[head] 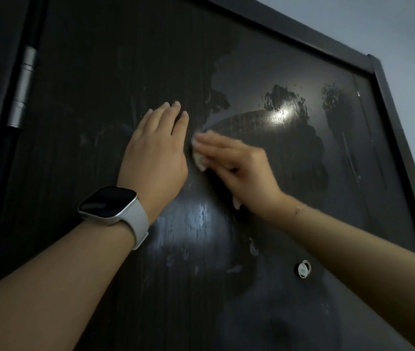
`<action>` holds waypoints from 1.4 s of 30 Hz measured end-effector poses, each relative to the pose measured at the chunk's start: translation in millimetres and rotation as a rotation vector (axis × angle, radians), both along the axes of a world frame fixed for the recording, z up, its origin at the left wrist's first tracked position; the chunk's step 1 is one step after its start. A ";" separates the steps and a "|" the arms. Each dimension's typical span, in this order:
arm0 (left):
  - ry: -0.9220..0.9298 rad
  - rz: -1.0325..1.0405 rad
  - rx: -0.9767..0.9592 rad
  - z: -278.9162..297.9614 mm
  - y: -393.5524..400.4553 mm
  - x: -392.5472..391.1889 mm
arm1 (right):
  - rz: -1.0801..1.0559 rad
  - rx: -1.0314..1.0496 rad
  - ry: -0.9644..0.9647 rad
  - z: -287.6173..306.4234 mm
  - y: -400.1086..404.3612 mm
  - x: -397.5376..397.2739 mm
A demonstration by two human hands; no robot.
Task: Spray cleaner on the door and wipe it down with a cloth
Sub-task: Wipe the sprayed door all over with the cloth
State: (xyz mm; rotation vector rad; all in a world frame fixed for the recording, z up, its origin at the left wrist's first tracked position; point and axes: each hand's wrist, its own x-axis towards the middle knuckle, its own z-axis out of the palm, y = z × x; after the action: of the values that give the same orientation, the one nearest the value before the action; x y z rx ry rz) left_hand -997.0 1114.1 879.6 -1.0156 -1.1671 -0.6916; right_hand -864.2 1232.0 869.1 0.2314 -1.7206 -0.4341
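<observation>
wall: plain pale grey-blue wall (391,26), only showing in the upper right corner and down the right edge
frame: dark frame (302,39) runs diagonally across the top and down the right side, the two strips meeting at a corner up top right
left side: another dark strip on the far left, pretty much black, can't make out detail
hinge: silver hinge (21,89) on that left strip, barrel type, upright
light: dim overall, kind of bluish; two bright glare spots (281,114), one upper right of centre and one lower near the middle
floor: not in shot
</observation>
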 end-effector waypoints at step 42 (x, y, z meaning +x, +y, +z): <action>-0.079 0.135 -0.027 6.8 -11.1 9.2 | -0.087 -0.485 0.474 182.3 69.6 46.2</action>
State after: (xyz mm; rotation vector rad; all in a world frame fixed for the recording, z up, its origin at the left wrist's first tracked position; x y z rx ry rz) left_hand -987.9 1103.1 886.4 -0.9296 -1.3049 -0.6146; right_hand -818.0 1301.6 1051.3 -0.2801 -1.3192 -0.1079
